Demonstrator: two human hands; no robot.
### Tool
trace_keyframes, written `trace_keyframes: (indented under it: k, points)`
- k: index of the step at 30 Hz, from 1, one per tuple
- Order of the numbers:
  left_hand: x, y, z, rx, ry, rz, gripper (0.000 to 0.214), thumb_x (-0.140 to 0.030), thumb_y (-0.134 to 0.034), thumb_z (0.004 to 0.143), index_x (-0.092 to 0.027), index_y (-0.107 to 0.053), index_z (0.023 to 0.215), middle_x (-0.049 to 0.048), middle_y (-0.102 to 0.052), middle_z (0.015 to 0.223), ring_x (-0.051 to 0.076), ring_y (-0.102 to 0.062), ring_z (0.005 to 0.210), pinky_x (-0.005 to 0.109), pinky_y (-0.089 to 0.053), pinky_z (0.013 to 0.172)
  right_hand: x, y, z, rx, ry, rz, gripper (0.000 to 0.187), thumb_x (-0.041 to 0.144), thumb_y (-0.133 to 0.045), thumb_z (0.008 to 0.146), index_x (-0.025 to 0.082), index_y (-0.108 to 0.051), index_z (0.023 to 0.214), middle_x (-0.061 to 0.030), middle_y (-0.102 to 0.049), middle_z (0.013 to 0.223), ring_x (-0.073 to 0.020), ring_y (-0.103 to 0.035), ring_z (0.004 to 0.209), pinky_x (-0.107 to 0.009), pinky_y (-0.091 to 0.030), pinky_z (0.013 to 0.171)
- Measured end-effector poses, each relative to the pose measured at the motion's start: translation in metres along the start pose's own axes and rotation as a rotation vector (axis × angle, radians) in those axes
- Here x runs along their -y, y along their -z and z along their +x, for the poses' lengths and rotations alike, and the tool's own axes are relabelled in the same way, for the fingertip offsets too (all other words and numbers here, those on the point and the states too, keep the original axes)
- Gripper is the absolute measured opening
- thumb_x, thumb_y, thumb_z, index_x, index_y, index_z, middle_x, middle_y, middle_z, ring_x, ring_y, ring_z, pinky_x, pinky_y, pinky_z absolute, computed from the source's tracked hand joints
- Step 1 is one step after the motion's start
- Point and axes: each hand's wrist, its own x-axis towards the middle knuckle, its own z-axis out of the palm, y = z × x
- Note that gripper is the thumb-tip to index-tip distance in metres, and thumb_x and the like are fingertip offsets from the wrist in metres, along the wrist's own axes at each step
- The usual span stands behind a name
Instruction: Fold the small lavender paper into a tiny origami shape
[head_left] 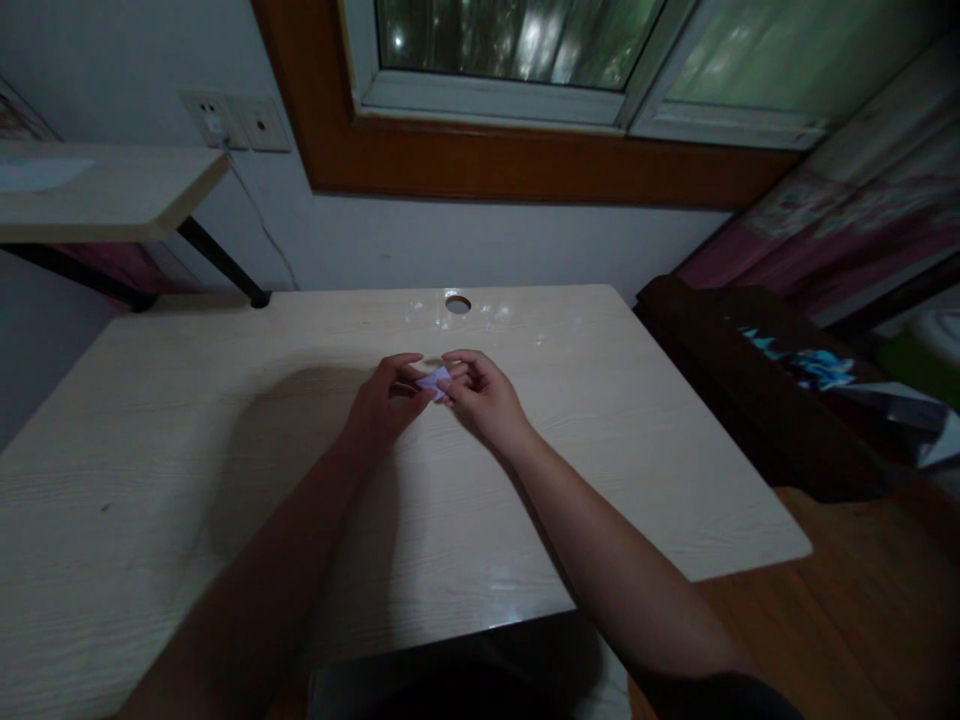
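Observation:
Between my two hands is a small piece of folded pale purple paper (433, 380), roughly triangular, held above the far middle of the desk. My left hand (386, 400) pinches its left side, thumb below and fingers curled behind. On the other side my right hand (487, 395) grips the paper between thumb and bent fingers. Both index fingers arch up over it. Fingers and thumbs cover parts of the paper, so its full shape is hidden.
The light wood desk (480, 530) has a round cable hole (458, 304) near its back edge. A raised shelf (105, 195) on black legs stands at the left. Behind are wall sockets (236, 122) with a cord and a window (517, 50). Dark furniture (757, 400) stands at the right.

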Motion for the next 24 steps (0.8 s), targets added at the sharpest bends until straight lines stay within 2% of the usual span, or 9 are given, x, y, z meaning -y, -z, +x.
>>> trace_keyframes:
  k: [3, 8, 15, 24]
  points:
    - [0.002, 0.000, 0.000, -0.015, 0.078, 0.018, 0.039, -0.032, -0.072, 0.081, -0.021, -0.058, 0.116, 0.0008, -0.067, 0.088, 0.013, -0.067, 0.075, 0.024, -0.057, 0.069, 0.000, -0.002, -0.002, 0.027, 0.021, -0.080, 0.037, 0.035, -0.074, 0.079, 0.025, -0.061, 0.113, 0.0014, -0.065, 0.082, -0.0127, -0.064, 0.070, -0.028, -0.054, 0.066]
    - [0.010, 0.005, 0.000, -0.024, 0.115, 0.013, 0.031, -0.029, -0.072, 0.080, -0.021, -0.063, 0.109, 0.0009, -0.068, 0.084, 0.012, -0.066, 0.071, 0.023, -0.054, 0.067, 0.000, -0.003, -0.004, 0.050, 0.020, -0.103, 0.037, 0.032, -0.074, 0.080, 0.026, -0.061, 0.114, 0.0012, -0.065, 0.081, -0.0134, -0.064, 0.072, -0.029, -0.053, 0.070]
    - [0.006, 0.003, 0.001, -0.047, 0.167, -0.261, 0.032, -0.025, -0.071, 0.080, -0.022, -0.061, 0.110, -0.0001, -0.066, 0.081, 0.013, -0.066, 0.071, 0.025, -0.055, 0.068, 0.002, -0.004, -0.002, 0.038, -0.056, 0.105, 0.039, 0.030, -0.078, 0.074, 0.025, -0.059, 0.108, 0.0042, -0.064, 0.073, -0.0132, -0.066, 0.067, -0.029, -0.055, 0.067]
    - [-0.002, 0.004, 0.001, -0.075, 0.187, -0.347, 0.029, -0.028, -0.064, 0.086, -0.021, -0.059, 0.114, -0.0018, -0.067, 0.074, 0.013, -0.067, 0.067, 0.027, -0.055, 0.068, 0.002, -0.003, 0.001, -0.013, -0.092, 0.152, 0.042, 0.032, -0.081, 0.071, 0.023, -0.056, 0.103, 0.0053, -0.066, 0.069, -0.0121, -0.065, 0.061, -0.027, -0.054, 0.061]
